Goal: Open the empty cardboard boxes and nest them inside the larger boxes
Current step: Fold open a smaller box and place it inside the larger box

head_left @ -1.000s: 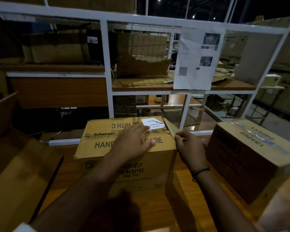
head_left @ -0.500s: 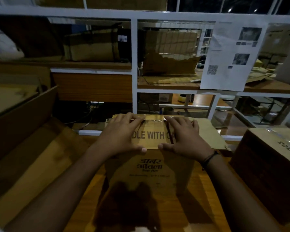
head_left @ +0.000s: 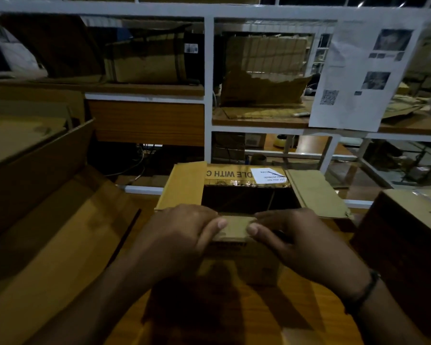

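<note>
A small cardboard box (head_left: 244,265) stands on the wooden table in front of me, its top open and its inside dark. The far flap (head_left: 234,175) reads "HANDLE WITH CARE" upside down and carries a white label. Its left flap (head_left: 182,188) and right flap (head_left: 314,192) are spread outward. My left hand (head_left: 182,230) and my right hand (head_left: 294,235) both grip the near flap (head_left: 235,229), thumbs on top, folding it toward me. A large open box (head_left: 47,220) lies to the left. A closed taped box (head_left: 406,235) stands on the right.
A white metal shelf frame (head_left: 208,95) rises just behind the box, holding more cardboard boxes and torn cardboard. A printed paper sheet (head_left: 358,75) hangs from the frame at upper right. Cables run under the shelf at left.
The box's top flaps, pressed flat under both hands before, now stand open. Both hands have pulled back to the near flap, and the view has shifted closer.
</note>
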{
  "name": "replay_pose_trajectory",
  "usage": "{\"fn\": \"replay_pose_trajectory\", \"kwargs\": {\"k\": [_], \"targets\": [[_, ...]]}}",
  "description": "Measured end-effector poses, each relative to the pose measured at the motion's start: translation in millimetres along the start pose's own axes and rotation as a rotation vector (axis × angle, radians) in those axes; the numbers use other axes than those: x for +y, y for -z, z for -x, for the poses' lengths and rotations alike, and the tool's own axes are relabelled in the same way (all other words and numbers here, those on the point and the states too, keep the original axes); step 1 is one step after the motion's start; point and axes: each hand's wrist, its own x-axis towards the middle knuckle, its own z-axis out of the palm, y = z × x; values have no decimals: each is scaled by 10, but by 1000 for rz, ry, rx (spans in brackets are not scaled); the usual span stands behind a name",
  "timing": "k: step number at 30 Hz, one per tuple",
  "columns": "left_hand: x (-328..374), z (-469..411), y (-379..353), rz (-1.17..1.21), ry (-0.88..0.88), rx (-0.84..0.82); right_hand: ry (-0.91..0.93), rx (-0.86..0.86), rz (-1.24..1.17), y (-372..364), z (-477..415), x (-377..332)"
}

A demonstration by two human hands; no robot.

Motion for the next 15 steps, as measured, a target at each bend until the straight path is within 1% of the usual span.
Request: {"fn": "replay_pose_trajectory", "kwargs": {"k": [2, 4, 7, 10, 13, 15], "targets": [[-108, 17, -226, -50, -34, 51, -5, -3, 175, -134, -30, 27], [-230, 17, -436, -87, -61, 98, -21, 77, 253, -294, -84, 68], [-313, 19, -675, -108, -119, 219, -10, 226, 310, -559, -143, 147], [-297, 10, -828, -96, -137, 376, 85, 386, 345, -806, -232, 170], [-328, -6, -937, -78, -163, 451, 197, 455, 381, -1009, -362, 81], [-373, -22, -992, -68, -160, 486, 216, 524, 369, -1100, -423, 77]]}}
